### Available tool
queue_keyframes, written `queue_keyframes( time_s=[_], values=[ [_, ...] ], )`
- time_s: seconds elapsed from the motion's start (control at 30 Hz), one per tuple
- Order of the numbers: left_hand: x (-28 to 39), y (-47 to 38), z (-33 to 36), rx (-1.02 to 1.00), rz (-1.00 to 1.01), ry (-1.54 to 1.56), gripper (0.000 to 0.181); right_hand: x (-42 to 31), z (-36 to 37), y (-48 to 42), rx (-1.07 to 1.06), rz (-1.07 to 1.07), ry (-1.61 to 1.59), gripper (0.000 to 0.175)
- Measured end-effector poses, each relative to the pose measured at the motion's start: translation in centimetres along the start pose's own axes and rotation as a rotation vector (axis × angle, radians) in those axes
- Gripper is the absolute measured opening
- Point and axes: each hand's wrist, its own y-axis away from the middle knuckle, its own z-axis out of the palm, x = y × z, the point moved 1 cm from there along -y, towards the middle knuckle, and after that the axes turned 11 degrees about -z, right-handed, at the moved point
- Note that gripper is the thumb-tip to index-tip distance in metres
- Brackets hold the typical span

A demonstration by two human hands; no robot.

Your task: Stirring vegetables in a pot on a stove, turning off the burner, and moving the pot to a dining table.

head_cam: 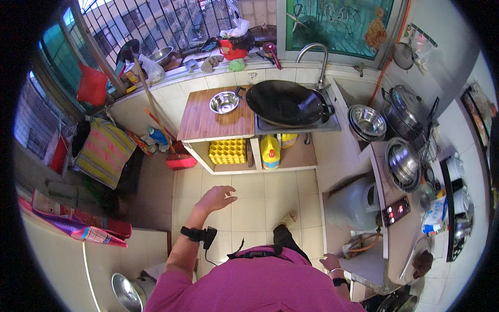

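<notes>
My left hand (pixel 216 199) hangs over the tiled floor with thumb and fingers apart, holding nothing. A black strap with a small device (pixel 209 237) is on that wrist. Low on the right, my right hand (pixel 330 262) is beside the counter's lower side, with a bracelet and a dark band at the wrist. Its fingers show too small to tell how far they are bent. Ahead, a large black wok (pixel 284 102) rests over the sink (pixel 331 123), below a curved faucet (pixel 325 64). Left of it, a steel bowl (pixel 224 102) sits on a wooden board (pixel 195 121).
A yellow egg tray stack (pixel 228 152) and a yellow jug (pixel 270 152) stand under the worktop. On the right counter are stacked steel bowls (pixel 404 165) and a phone (pixel 396 211), above a gas cylinder (pixel 351 202). A red broom (pixel 181 160) leans left.
</notes>
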Motion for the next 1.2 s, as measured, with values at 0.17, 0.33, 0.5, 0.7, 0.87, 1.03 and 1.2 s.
queue_keyframes(
  time_s=[0.17,0.33,0.5,0.7,0.87,1.03,1.2],
  values=[
    [1.6,-7.6,-4.9,0.127,0.061,-0.003,0.037,-1.4,-4.3,-8.1,-0.036,-0.007,0.035,0.051],
    [4.7,-17.1,-12.2,0.289,0.179,0.040,0.031,0.1,-6.5,-18.1,0.240,-0.204,0.121,0.044],
    [9.1,-27.0,-19.0,0.383,0.156,0.050,0.027,-4.6,-13.6,-20.4,0.245,0.054,-0.268,0.041],
    [8.8,-44.2,-25.1,0.322,0.163,0.072,0.050,-0.7,-9.7,-19.4,0.485,0.025,-0.011,0.042],
    [3.3,-60.0,-28.1,0.488,0.071,-0.195,0.086,-5.6,-3.3,-14.8,0.505,0.372,-0.097,0.038],
    [-2.0,-72.0,-29.3,0.403,0.345,-0.144,0.072,-16.7,-0.7,-11.7,0.389,0.564,-0.320,0.042],
    [-3.8,-76.6,-31.6,0.260,0.277,-0.107,0.070,-24.8,-1.4,-10.7,0.388,0.780,-0.568,0.046]
  ],
)
